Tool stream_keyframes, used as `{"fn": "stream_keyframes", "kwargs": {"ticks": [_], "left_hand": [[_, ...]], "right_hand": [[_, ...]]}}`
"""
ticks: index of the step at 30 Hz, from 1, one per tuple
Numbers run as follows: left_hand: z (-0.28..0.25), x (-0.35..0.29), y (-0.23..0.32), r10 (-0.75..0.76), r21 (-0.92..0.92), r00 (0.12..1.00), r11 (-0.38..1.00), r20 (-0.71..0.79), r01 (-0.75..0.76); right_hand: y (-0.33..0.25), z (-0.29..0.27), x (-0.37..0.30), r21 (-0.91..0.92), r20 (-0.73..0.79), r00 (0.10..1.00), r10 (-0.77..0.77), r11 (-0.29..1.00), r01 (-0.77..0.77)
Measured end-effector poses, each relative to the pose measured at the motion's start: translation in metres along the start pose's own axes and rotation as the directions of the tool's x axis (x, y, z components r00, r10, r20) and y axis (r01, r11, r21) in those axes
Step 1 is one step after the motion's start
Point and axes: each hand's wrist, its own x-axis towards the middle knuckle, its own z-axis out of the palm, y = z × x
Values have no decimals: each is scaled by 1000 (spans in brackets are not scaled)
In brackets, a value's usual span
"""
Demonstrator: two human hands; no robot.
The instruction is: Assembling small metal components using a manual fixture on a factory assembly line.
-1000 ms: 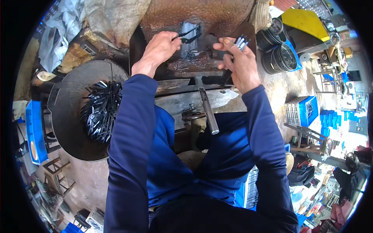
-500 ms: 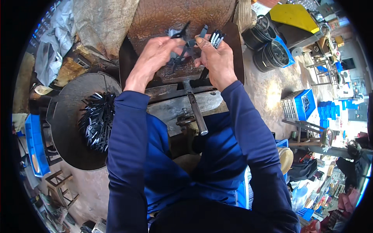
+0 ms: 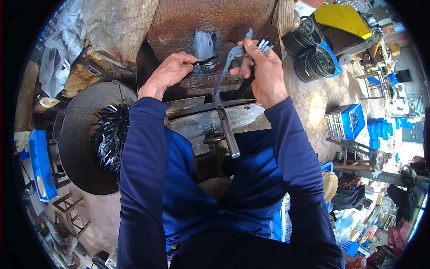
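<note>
My left hand (image 3: 171, 71) pinches a slim black metal piece (image 3: 207, 61) above the dark, worn work area. Across from it, my right hand (image 3: 265, 71) is closed around a curved grey metal strip (image 3: 229, 57), its narrow end hanging toward the bench edge. Several dark pieces with light ridged ends (image 3: 265, 45) stick out of the same hand as a bundle. Between my hands and my knees, a round metal bar (image 3: 228, 134) points toward me. Behind the held pieces is a pale grey patch (image 3: 204, 44) on the brown surface.
A dark round tub (image 3: 74, 148) with a pile of slim black pieces (image 3: 109, 139) stands at my left, beside a blue crate (image 3: 41, 166). Black buckets (image 3: 316, 65) are at the far right. A blue-and-white crate (image 3: 345, 122) and a wooden stand (image 3: 354, 152) sit on the floor.
My hands have moved apart, the left toward the left and the right toward the right. The curved grey strip now shows more fully in my right hand.
</note>
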Motion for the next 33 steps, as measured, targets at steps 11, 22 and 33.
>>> {"fn": "stream_keyframes", "kwargs": {"ticks": [11,22,33], "left_hand": [[-3,-13,12,47,157,998,987,-38,-41],[-19,-22,15,126,286,988,953,-91,-95],[-15,-38,32,-110,256,898,937,-427,236]], "right_hand": [[-14,-14,-4,233,-79,996,47,972,-27],[-7,-38,-13,254,134,987,85,960,-118],[14,-26,-81,-746,442,897,11,560,361]]}}
